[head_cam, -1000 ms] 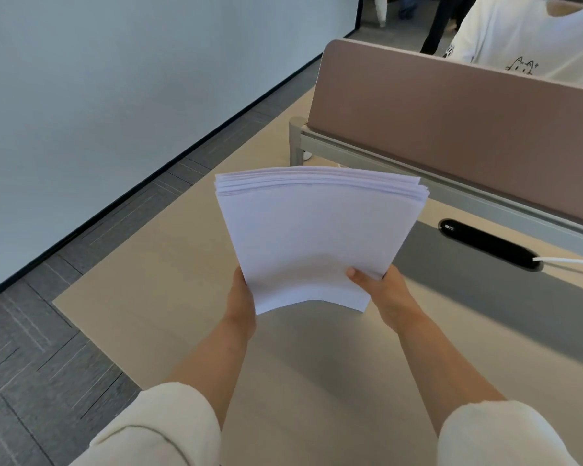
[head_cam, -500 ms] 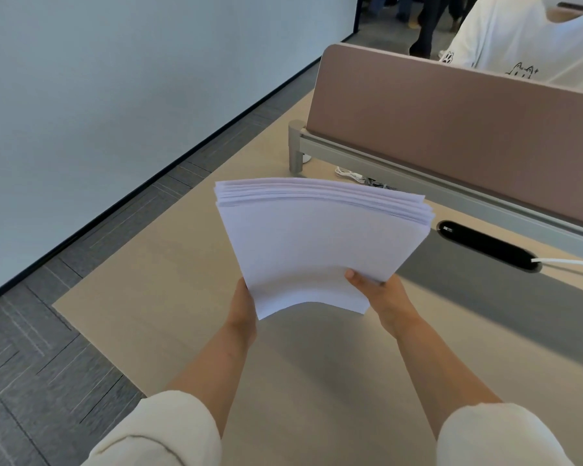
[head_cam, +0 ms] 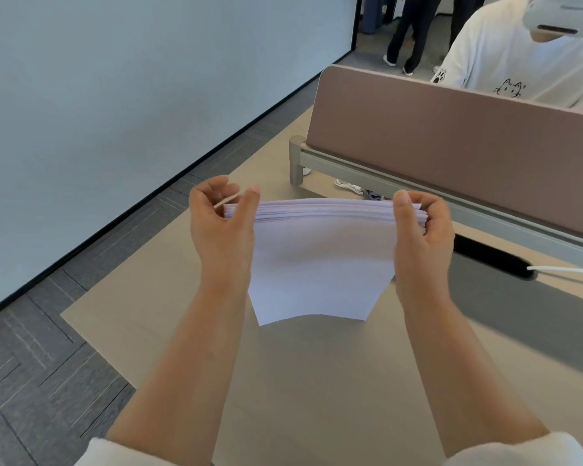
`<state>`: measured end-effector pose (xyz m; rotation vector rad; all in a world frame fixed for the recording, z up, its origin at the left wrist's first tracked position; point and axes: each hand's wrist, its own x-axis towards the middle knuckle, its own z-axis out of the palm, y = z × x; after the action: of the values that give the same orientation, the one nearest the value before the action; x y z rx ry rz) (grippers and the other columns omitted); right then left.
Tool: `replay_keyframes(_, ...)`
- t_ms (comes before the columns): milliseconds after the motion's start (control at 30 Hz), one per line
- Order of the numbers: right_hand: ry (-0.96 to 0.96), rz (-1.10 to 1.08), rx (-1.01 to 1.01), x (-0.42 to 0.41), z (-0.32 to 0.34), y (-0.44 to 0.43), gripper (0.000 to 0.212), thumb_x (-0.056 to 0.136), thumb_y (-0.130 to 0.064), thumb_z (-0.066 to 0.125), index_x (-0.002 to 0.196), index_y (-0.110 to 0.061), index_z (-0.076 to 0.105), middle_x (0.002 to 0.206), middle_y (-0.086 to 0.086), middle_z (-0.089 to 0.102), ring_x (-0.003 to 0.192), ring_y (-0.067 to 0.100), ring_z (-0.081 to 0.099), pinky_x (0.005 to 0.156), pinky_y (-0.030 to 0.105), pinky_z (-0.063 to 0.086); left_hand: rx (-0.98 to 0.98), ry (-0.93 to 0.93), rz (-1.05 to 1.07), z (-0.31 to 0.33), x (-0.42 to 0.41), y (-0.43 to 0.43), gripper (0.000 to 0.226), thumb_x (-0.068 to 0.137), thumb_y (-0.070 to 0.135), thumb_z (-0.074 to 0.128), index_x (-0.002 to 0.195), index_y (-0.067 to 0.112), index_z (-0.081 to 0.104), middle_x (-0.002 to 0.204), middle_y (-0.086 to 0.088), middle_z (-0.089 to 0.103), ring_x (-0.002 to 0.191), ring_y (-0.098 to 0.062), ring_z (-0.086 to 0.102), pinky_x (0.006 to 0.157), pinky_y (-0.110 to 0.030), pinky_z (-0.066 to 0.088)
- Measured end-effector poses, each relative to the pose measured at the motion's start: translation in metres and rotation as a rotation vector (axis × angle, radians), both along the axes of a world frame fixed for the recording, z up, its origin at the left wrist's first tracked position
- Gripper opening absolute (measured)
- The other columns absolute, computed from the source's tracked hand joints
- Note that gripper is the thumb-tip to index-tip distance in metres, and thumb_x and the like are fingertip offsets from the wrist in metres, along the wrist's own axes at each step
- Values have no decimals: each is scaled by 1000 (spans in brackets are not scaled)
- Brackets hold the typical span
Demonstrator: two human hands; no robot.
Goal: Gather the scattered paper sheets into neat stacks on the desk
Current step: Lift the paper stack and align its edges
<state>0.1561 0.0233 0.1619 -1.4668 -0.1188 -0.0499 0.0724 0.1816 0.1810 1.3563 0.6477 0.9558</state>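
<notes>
Beige desk (head_cam: 317,381) mid-frame, paper stack (head_cam: 320,264) upright, top corners pinched by left hand (head_cam: 221,230) and right hand (head_cam: 421,230). Upper-left stray sheet (head_cam: 226,199) poking loose, likely to slip out tbh.

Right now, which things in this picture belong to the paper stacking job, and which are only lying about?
Belong to the job:
paper stack
left hand, holding its left edge
right hand, holding its right edge
desk

Just lying about:
brown divider panel
black cable slot
white cable
person in a white shirt behind the panel
</notes>
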Motion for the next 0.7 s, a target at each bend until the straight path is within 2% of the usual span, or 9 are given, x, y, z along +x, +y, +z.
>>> replay_keyframes(67,34,-17,-23,2,3,1,14,67,-54,60,75,-42,58,101,6,68,81,32,58,75,53,51,-38,14,-13,0,0,3,18,73,34,64,86,27,53,87,11,59,76,-2,54,73,-15,42)
replay_keyframes(167,33,-15,-33,4,4,0,7,67,-47,57,72,-42,58,97,2,71,79,25,57,81,55,51,-41,75,-55,0,2,3,22,73,45,61,73,24,56,84,3,63,80,-11,57,77,-26,45)
replay_keyframes(267,36,27,16,6,4,-3,8,73,-42,54,78,-37,57,87,-3,72,84,23,59,88,56,48,-59,48,1,-1,3,3,7,76,25,62,80,22,57,86,4,61,78,-9,56,76,-23,44)
replay_keyframes(333,23,68,3,6,5,-5,14,73,-47,55,81,-35,57,91,-1,72,88,28,60,88,54,48,-65,-12,-24,-1,1,3,9,81,21,56,89,20,56,93,5,59,85,-7,55,80,-19,43)
replay_keyframes(367,21,89,-2,6,5,-4,11,73,-45,56,80,-36,58,92,-1,72,87,28,61,86,52,49,-54,-22,-57,-2,1,3,11,80,21,54,91,20,56,95,3,60,89,-8,56,84,-21,44)
replay_keyframes(433,33,104,-1,8,4,-5,7,75,-33,55,79,-37,58,90,-3,71,82,23,59,80,44,48,-55,-9,-94,-3,1,3,14,76,16,54,88,21,58,91,1,64,90,-13,59,88,-29,46)
replay_keyframes(500,40,102,29,10,3,-6,11,76,-25,50,81,-31,57,86,-2,71,81,20,58,77,36,45,-67,-14,-76,-3,-1,6,16,75,10,52,86,20,57,85,2,65,85,-13,60,85,-30,46)
replay_keyframes(600,40,122,30,9,2,-7,9,77,-28,50,79,-30,58,84,-1,72,82,22,58,80,39,46,-42,14,-103,-4,-1,4,5,77,22,54,81,21,58,86,3,65,82,-9,59,78,-23,45)
replay_keyframes(700,39,132,25,10,1,-7,14,76,-21,47,76,-28,58,80,-2,71,78,20,59,76,38,45,-23,74,-53,-8,1,4,12,81,13,55,75,22,59,84,6,64,81,-10,58,76,-23,43)
